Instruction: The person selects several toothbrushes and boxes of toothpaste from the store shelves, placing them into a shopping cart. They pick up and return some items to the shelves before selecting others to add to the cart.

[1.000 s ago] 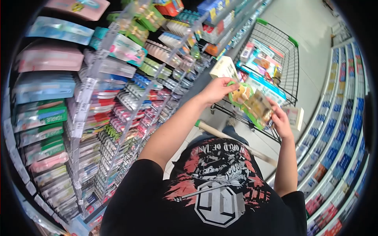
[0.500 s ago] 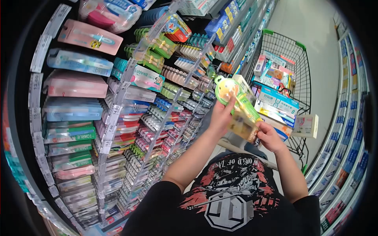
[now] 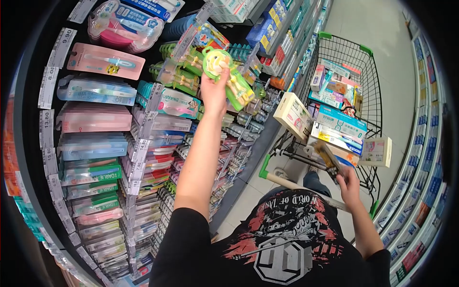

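My left hand (image 3: pixel 214 93) is raised in front of the toothbrush shelves. It pinches a green and yellow children's toothbrush pack (image 3: pixel 240 91) with a round cartoon head at the top. Behind that pack hang similar green packs (image 3: pixel 184 80). Lower down, my right hand (image 3: pixel 350 187) holds what looks like a phone (image 3: pixel 329 157), tilted nearly edge-on, with a dark rim. It is over the near end of the shopping cart (image 3: pixel 377 76).
Boxed goods fill the cart, including a blue-white box (image 3: pixel 340 120). Two cream boxes (image 3: pixel 292 115) (image 3: pixel 376 152) jut out at its sides. The cart handle (image 3: pixel 306 191) crosses before my waist. Price-tagged shelves (image 3: pixel 48 131) line the left; more shelving (image 3: pixel 411 201) stands right.
My left hand has moved left and up toward the shelves with the toothbrush pack. My right hand has drawn apart to the right and lower, turning the phone more edge-on.
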{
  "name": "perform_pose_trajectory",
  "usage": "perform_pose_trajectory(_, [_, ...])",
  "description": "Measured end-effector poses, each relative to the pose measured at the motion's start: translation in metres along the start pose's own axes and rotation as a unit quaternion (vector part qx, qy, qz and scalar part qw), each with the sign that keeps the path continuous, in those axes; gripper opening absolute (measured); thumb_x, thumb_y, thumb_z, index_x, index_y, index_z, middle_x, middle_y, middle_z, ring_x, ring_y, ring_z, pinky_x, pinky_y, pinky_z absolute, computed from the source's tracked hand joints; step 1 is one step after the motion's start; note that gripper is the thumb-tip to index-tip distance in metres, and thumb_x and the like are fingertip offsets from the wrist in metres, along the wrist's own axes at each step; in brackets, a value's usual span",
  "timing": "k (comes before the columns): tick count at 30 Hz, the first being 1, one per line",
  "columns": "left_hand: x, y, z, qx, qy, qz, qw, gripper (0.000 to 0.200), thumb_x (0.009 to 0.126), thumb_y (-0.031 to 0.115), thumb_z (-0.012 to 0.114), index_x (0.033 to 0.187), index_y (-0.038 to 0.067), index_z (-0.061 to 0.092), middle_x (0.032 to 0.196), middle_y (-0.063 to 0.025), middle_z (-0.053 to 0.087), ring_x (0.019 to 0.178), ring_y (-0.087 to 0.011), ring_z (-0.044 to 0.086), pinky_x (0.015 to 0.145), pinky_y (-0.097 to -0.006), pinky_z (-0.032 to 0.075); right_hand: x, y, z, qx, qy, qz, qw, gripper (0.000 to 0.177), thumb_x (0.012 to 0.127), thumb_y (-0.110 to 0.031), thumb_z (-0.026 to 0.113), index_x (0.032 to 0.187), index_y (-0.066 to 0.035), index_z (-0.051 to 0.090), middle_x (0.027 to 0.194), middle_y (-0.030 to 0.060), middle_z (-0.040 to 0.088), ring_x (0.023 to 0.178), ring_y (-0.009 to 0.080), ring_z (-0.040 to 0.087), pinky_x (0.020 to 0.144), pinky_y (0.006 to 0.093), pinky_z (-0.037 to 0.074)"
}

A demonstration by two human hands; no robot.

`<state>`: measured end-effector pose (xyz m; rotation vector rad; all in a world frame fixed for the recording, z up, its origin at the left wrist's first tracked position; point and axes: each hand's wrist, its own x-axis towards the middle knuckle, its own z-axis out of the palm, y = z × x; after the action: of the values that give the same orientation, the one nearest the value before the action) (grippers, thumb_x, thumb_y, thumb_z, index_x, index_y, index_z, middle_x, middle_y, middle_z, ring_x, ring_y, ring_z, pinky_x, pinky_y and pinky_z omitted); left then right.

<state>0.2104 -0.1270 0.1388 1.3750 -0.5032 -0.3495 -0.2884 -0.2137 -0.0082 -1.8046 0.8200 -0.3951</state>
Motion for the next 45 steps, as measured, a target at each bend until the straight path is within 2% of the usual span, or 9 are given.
perform_pose_trajectory(4, [0.027, 0.003, -0.016, 0.007, 0.021, 0.037, 0.999, 0.038, 0.093, 0.003, 0.072, 0.128, 0.002, 0.055, 0.126, -0.0076, 0.066, 0.111, -0.0149, 0.064, 0.097, -0.0301, 0.049, -0.029, 0.014, 0.005, -0.081, 0.046, -0.017, 0.995, 0.029, 0.091, -0.013, 0.075, 0.112, -0.004, 0.057, 0.081, 0.0143, 0.068, 0.068, 0.0253, 0.067, 0.065, 0.0343, 0.052])
perform_pose_trajectory(7, [0.032, 0.008, -0.021, -0.005, 0.027, 0.038, 0.999, 0.037, 0.094, 0.003, 0.072, 0.126, 0.002, 0.056, 0.125, -0.0082, 0.066, 0.111, -0.0151, 0.064, 0.096, -0.0299, 0.05, -0.033, 0.01, 0.005, -0.154, 0.014, -0.052, 0.987, 0.033, 0.088, -0.017, 0.078, 0.112, -0.006, 0.059, 0.084, 0.016, 0.069, 0.072, 0.0337, 0.069, 0.066, 0.038, 0.054])
perform_pose_trajectory(16, [0.033, 0.017, -0.018, 0.056, 0.072, 0.075, 0.993, 0.047, 0.094, 0.004, 0.072, 0.133, 0.002, 0.047, 0.121, -0.0106, 0.067, 0.108, -0.0164, 0.066, 0.092, -0.0312, 0.052, -0.046, 0.0, 0.01, -0.269, 0.02, -0.117, 0.956, 0.035, 0.086, -0.019, 0.079, 0.111, -0.006, 0.059, 0.082, 0.0134, 0.069, 0.07, 0.0328, 0.067, 0.063, 0.0398, 0.053])
perform_pose_trajectory(26, [0.026, 0.016, -0.007, 0.028, 0.114, 0.14, 0.983, 0.051, 0.094, 0.005, 0.072, 0.137, 0.001, 0.044, 0.118, -0.012, 0.069, 0.103, -0.0152, 0.068, 0.085, -0.0285, 0.055, -0.041, 0.006, 0.016, -0.276, 0.027, -0.056, 0.959, 0.034, 0.089, -0.022, 0.078, 0.113, -0.006, 0.06, 0.086, 0.0155, 0.072, 0.072, 0.0342, 0.071, 0.064, 0.0399, 0.055])
perform_pose_trajectory(30, [0.032, 0.012, -0.006, 0.086, 0.152, 0.15, 0.973, 0.05, 0.093, 0.011, 0.075, 0.134, 0.001, 0.049, 0.116, -0.0115, 0.07, 0.1, -0.014, 0.069, 0.083, -0.0284, 0.054, -0.04, 0.007, 0.017, -0.27, 0.026, -0.043, 0.962, 0.032, 0.089, -0.023, 0.078, 0.108, -0.007, 0.059, 0.084, 0.0132, 0.071, 0.069, 0.032, 0.07, 0.061, 0.0392, 0.055])
perform_pose_trajectory(33, [0.028, 0.017, 0.002, 0.115, 0.179, 0.187, 0.959, 0.054, 0.088, 0.014, 0.078, 0.135, 0.004, 0.052, 0.112, -0.0159, 0.072, 0.096, -0.021, 0.072, 0.082, -0.0341, 0.054, -0.037, 0.007, 0.018, -0.262, 0.037, -0.058, 0.963, 0.032, 0.09, -0.025, 0.078, 0.107, -0.007, 0.059, 0.083, 0.0122, 0.071, 0.067, 0.0311, 0.07, 0.06, 0.0378, 0.054])
perform_pose_trajectory(37, [0.018, 0.029, 0.006, 0.095, 0.172, 0.151, 0.969, 0.051, 0.088, 0.013, 0.078, 0.131, 0.003, 0.053, 0.109, -0.0152, 0.073, 0.093, -0.0214, 0.073, 0.08, -0.0345, 0.055, -0.036, 0.006, 0.017, -0.28, 0.043, -0.067, 0.957, 0.031, 0.09, -0.025, 0.078, 0.107, -0.007, 0.059, 0.083, 0.0122, 0.072, 0.068, 0.0305, 0.071, 0.061, 0.0376, 0.055])
perform_pose_trajectory(42, [0.022, 0.022, 0.0, 0.18, 0.23, 0.138, 0.946, 0.051, 0.086, 0.019, 0.08, 0.126, 0.002, 0.054, 0.092, -0.0158, 0.073, 0.078, -0.0261, 0.073, 0.069, -0.0374, 0.054, -0.034, -0.003, 0.017, -0.272, 0.042, -0.045, 0.96, 0.032, 0.09, -0.025, 0.078, 0.107, -0.006, 0.06, 0.084, 0.0132, 0.073, 0.073, 0.0306, 0.073, 0.063, 0.0373, 0.056])
perform_pose_trajectory(45, [0.036, 0.013, -0.008, 0.183, 0.252, 0.174, 0.934, 0.053, 0.087, 0.024, 0.081, 0.126, 0.0, 0.054, 0.087, -0.0169, 0.072, 0.072, -0.0283, 0.071, 0.067, -0.0396, 0.052, -0.034, -0.002, 0.016, -0.276, 0.046, -0.042, 0.959, 0.032, 0.09, -0.025, 0.078, 0.107, -0.006, 0.059, 0.085, 0.0141, 0.073, 0.073, 0.032, 0.073, 0.062, 0.038, 0.056])
